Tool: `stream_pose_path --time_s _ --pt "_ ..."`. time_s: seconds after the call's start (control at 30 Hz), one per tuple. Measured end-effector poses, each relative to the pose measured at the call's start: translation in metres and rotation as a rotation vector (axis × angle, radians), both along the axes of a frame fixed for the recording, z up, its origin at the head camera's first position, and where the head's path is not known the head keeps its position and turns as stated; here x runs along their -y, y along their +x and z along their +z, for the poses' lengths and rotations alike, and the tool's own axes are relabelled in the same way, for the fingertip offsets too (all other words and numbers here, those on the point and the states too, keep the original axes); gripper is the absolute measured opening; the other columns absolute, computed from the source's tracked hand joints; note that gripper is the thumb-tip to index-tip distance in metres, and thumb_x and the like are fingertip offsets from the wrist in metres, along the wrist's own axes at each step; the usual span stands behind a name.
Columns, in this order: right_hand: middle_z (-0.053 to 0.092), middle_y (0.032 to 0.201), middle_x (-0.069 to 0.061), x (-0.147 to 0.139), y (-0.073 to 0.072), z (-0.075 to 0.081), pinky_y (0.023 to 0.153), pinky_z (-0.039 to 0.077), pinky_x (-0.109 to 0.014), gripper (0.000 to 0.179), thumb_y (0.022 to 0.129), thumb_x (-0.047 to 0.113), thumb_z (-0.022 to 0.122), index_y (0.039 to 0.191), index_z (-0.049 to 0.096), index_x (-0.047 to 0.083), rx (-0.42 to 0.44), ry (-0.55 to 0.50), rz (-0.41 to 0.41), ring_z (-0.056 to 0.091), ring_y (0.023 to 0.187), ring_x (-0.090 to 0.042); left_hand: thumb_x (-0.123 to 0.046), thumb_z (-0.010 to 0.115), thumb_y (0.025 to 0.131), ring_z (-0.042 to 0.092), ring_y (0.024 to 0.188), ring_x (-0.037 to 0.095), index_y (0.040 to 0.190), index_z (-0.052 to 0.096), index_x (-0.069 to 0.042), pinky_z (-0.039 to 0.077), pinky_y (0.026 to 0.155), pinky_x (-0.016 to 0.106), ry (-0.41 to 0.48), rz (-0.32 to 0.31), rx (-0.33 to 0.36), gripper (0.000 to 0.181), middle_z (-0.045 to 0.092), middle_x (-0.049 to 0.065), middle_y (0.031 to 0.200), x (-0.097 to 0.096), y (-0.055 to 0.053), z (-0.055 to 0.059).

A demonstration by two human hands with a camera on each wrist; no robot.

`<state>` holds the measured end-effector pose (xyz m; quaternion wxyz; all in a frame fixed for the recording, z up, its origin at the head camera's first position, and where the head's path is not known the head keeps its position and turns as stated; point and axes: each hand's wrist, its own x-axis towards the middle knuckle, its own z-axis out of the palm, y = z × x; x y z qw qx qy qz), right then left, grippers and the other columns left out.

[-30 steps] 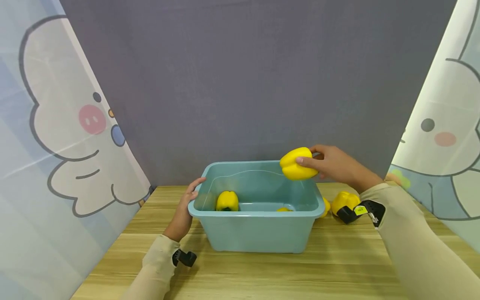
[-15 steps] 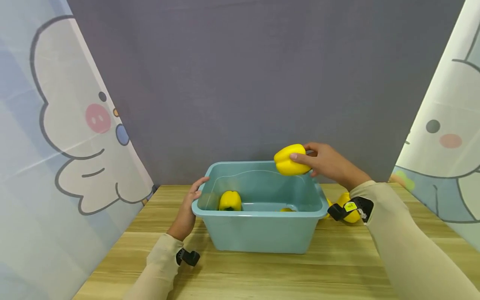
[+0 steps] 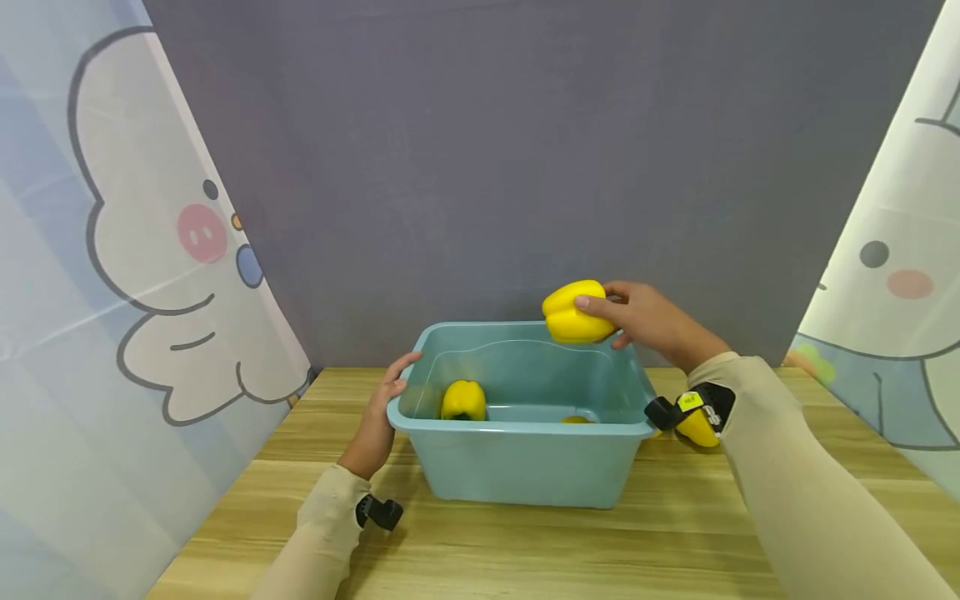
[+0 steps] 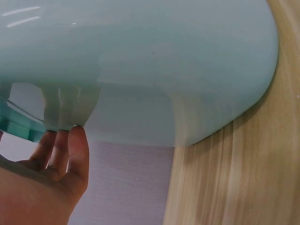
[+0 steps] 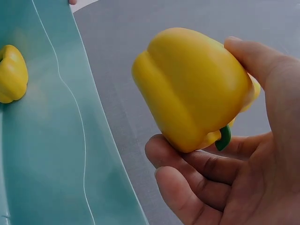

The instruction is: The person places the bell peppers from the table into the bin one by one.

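My right hand (image 3: 645, 321) pinches a yellow bell pepper (image 3: 573, 315) between thumb and fingers, above the right back part of a blue-green plastic tub (image 3: 517, 467). In the right wrist view the pepper's green stem (image 5: 224, 138) points down toward my palm. My left hand (image 3: 377, 423) holds the tub's left rim, and in the left wrist view bent fingertips (image 4: 78, 133) press its outer wall. Inside the tub, a yellow bell pepper (image 3: 463, 401) sits at the left, while only the top of another yellow pepper (image 3: 577, 419) shows at the right.
On the wooden table (image 3: 495, 550), right of the tub, lies a yellow pepper (image 3: 697, 430) partly behind my right wrist camera (image 3: 670, 412). A sliver of yellow shows beside the tub's right wall. A grey cloth backdrop (image 3: 480, 167) stands behind, with printed cartoon curtains (image 3: 142, 333) on both sides.
My right hand has moved left and slightly up with the bell pepper, farther over the tub. The left hand stays on the rim; the whole head view has shifted slightly.
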<state>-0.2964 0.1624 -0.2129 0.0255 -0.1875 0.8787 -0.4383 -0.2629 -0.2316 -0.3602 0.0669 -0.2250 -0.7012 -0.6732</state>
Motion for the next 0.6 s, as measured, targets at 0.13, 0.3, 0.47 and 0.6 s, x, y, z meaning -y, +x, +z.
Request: stream_pose_path --time_s 0.13,0.3,0.47,0.6 --pt "0.057 0.128 -0.014 0.001 -0.001 -0.001 0.081 0.054 -0.039 0.077 0.093 0.062 0.057 0.143 0.045 0.004 0.0 -0.012 0.013 0.056 0.108 -0.029 -0.037 0.035 0.103 0.031 0.133 0.048 0.156 0.03 -0.016 0.034 0.101 0.052 0.002 -0.002 -0.006 0.057 0.026 0.012 0.158 -0.002 0.001 0.0" --pt "0.057 0.126 -0.014 0.003 -0.004 -0.002 0.081 0.054 -0.04 0.077 0.093 0.064 0.056 0.141 0.047 0.005 0.001 -0.002 0.014 0.057 0.106 -0.03 -0.036 0.034 0.104 0.031 0.132 0.048 0.156 0.029 -0.017 0.036 0.101 0.051 -0.005 -0.003 -0.008 0.056 0.026 0.011 0.158 -0.001 0.001 0.0" --pt "0.058 0.125 -0.014 0.007 -0.008 -0.002 0.081 0.054 -0.04 0.08 0.092 0.066 0.057 0.142 0.046 0.004 0.002 -0.004 0.007 0.06 0.103 -0.03 -0.036 0.032 0.104 0.033 0.131 0.048 0.156 0.03 -0.019 0.038 0.099 0.049 -0.01 0.004 -0.008 0.055 0.027 0.01 0.157 0.002 0.001 0.001" --pt "0.058 0.125 -0.015 0.009 -0.012 -0.003 0.082 0.054 -0.04 0.082 0.091 0.066 0.057 0.143 0.045 0.004 0.007 -0.006 0.002 0.061 0.103 -0.03 -0.036 0.032 0.104 0.031 0.132 0.048 0.156 0.03 -0.019 0.036 0.101 0.051 -0.011 0.002 -0.001 0.055 0.026 0.01 0.158 0.004 0.002 0.0"
